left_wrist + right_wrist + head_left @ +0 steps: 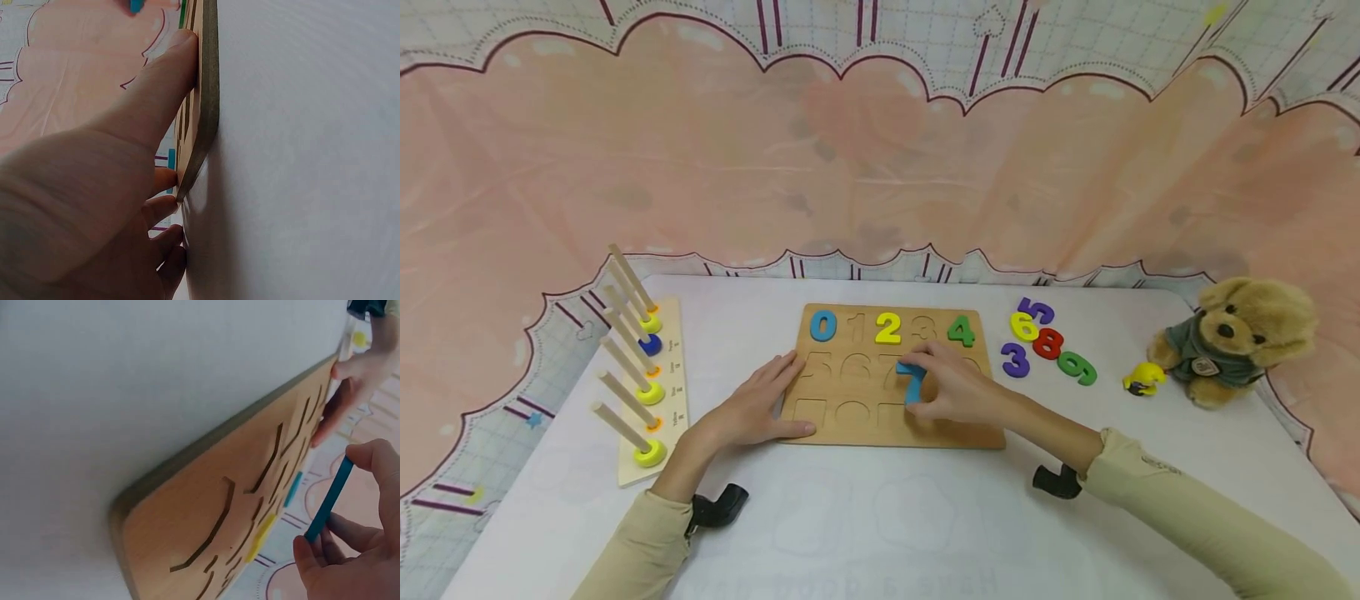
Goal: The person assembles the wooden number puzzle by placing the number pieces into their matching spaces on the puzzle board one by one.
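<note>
A wooden number board (835, 392) lies on the white table with shaped recesses. A blue 0 (823, 326), a yellow 2 (888, 328) and a green 4 (961, 331) sit in its top row. My right hand (961, 385) pinches a blue number 7 (914, 384) between thumb and fingers over the board's right half. In the right wrist view, the blue 7 (328, 500) is seen edge-on, apart from the board. At the board's left edge rests my left hand (752, 408); its thumb (156, 87) lies on the front corner, with the other fingers along the side.
Loose numbers lie right of the board: purple 5 (1037, 311), yellow 6 (1024, 327), red 8 (1048, 343), purple 3 (1016, 361), green 9 (1077, 367). A pegged wooden stand (673, 375) with rings is at left. A teddy bear (1225, 350) and small yellow toy (1145, 379) sit at right.
</note>
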### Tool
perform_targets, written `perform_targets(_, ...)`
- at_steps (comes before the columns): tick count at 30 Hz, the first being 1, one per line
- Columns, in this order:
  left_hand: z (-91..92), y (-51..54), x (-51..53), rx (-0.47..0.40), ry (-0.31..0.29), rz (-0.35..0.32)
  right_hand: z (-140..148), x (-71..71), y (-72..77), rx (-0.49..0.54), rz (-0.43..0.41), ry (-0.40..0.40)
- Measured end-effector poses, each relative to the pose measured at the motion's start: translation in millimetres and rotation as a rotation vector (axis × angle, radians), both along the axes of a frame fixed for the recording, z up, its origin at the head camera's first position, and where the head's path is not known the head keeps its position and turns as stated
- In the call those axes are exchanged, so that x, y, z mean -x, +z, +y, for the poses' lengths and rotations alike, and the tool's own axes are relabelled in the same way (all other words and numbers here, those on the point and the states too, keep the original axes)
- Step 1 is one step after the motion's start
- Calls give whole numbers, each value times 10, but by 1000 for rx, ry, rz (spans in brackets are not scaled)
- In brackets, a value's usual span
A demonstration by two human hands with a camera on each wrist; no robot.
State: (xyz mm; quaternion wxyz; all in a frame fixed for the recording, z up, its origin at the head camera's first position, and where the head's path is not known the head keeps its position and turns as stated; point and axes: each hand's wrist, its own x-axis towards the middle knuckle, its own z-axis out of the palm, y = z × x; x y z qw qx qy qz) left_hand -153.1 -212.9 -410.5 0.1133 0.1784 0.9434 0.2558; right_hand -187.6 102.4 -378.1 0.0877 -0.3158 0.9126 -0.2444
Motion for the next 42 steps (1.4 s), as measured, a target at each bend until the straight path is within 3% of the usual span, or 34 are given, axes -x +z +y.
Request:
perform_targets(7, -1, 5, -1, -6, -6, 14, -154, 257, -80, -34, -69, 14)
perform_targets(13, -8, 6, -6, 3, -7, 13, -237, 359, -139, -67, -83, -5)
perform_targets(19, -3, 12, 0, 7, -4, 16, -295, 392, -158, -96, -58, 0)
perform_targets(42, -4, -2, 2, 9, -1, 20, -345, 432, -190, -127, -109, 13)
